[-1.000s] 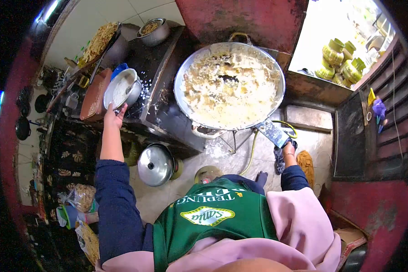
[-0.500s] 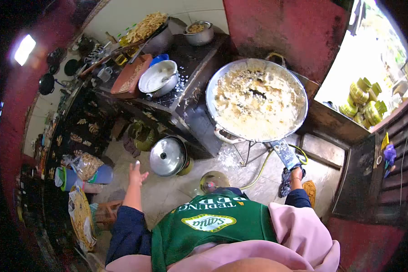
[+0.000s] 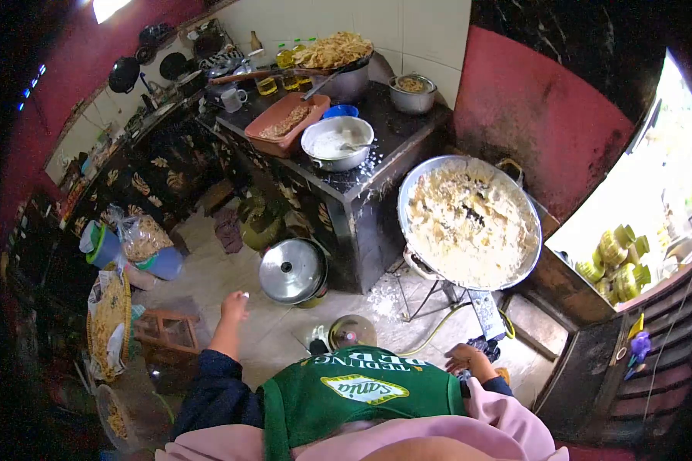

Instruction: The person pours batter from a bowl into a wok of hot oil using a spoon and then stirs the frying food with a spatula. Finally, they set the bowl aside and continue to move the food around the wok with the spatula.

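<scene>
My left hand (image 3: pixel 234 307) is raised over the floor at lower left, a small white spot at a fingertip; its fingers look bunched and blurred. It is nearest to the lidded silver pot (image 3: pixel 287 269). My right hand (image 3: pixel 469 358) is open, its fingers spread beside the green apron (image 3: pixel 361 392), near a dark crumpled bag (image 3: pixel 490 347). Ahead of it, a wide metal pan (image 3: pixel 469 223) full of pale, floury pieces sits on a stand. Beside the stand is a grey-blue panel (image 3: pixel 486 313) with a yellow-green hose (image 3: pixel 446 326).
The dark counter (image 3: pixel 354 188) holds a white-filled pot (image 3: pixel 337 144), a pink tray (image 3: pixel 284 127), heaped fried pieces (image 3: pixel 333 50) and a smaller pot (image 3: pixel 412 94). A round clear-lidded thing (image 3: pixel 353 333) is on the floor. A wooden stool (image 3: pixel 169 330) and basket (image 3: pixel 108 323) are at left.
The view has shifted, so the counter and pan appear lower and farther right. My right hand has come away from the dark bag towards the apron. My left hand's fingers look less spread.
</scene>
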The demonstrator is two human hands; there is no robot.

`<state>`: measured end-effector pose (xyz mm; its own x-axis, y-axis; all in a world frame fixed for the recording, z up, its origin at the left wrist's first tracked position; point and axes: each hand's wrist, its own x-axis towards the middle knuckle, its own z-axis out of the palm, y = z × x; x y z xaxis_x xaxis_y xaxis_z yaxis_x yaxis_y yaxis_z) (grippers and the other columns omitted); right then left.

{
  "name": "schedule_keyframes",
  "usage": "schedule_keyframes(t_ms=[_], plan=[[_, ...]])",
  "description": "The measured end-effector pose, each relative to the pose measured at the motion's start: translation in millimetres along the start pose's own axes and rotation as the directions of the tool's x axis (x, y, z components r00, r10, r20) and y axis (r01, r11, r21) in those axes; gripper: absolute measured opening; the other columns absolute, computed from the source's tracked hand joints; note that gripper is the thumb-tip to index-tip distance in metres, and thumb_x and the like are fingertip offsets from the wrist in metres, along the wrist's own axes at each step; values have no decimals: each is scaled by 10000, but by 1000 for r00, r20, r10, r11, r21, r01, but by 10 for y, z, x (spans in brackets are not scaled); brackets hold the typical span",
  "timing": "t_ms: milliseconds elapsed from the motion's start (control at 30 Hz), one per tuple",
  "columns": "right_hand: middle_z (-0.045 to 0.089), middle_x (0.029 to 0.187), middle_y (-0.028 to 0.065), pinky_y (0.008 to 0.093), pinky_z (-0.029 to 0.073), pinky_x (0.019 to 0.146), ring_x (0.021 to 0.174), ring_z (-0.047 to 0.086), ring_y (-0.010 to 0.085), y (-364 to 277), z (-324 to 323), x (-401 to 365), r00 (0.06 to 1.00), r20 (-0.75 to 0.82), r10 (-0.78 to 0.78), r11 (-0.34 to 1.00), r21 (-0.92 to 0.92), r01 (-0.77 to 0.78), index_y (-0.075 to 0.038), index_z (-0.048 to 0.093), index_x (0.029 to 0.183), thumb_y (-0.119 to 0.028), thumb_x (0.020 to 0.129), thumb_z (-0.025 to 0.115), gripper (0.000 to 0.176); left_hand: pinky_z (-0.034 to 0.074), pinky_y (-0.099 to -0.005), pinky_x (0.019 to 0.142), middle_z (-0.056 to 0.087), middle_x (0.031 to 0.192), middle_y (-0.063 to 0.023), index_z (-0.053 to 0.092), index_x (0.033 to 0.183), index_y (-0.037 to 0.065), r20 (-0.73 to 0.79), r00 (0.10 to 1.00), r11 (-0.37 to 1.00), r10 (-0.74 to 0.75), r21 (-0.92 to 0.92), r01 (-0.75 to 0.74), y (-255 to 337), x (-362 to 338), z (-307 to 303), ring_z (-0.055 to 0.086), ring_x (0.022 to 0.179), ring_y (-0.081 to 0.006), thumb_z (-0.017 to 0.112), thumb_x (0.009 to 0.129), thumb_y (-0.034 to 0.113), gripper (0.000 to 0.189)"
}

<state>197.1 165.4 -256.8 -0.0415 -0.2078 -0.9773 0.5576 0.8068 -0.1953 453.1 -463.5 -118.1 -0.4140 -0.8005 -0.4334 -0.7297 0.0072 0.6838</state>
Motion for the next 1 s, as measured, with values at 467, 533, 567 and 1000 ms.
schedule_keyframes(t_ms=[467, 533, 567, 1000], plan=[[552, 952, 78, 339, 493, 668, 835, 570, 196, -6109, 1632, -3078, 83, -510, -856, 175, -136, 975, 5, 425, 1211, -231, 841, 541, 454, 456, -245, 522, 603, 857, -93, 522, 1076, 92, 550, 541, 640, 637, -768, 27, 4452, 1213, -766, 613, 692, -180, 396, 873, 478, 454], [541, 972, 91, 339, 500, 603, 815, 575, 209, -6636, 1583, -2998, 162, -544, -823, 255, -99, 962, -29, 448, 1161, -244, 831, 554, 408, 524, -328, 628, 600, 921, -186, 504, 1019, 32, 648, 410, 639, 642, -748, 182, 4841, 1430, -643, 627, 771, -258, 421, 876, 427, 428], [535, 982, 98, 339, 503, 571, 806, 577, 216, -6844, 1536, -2945, 202, -560, -804, 294, -79, 953, -46, 459, 1135, -251, 826, 561, 385, 533, -344, 650, 590, 935, -208, 489, 1008, 1, 640, 381, 602, 667, -764, 230, 4959, 1497, -551, 621, 796, -287, 417, 882, 397, 422], [473, 601, 14, 235, 367, 372, 455, 442, 100, -7616, 1472, -2570, 338, -626, -703, 358, 99, 928, -84, 450, 738, -165, 837, 446, 128, 490, -492, 787, 440, 1139, -311, 275, 1162, -141, 716, 325, 261, 618, -576, 774, 5380, 2029, -307, 497, 1003, -436, 253, 920, 390, 584]])
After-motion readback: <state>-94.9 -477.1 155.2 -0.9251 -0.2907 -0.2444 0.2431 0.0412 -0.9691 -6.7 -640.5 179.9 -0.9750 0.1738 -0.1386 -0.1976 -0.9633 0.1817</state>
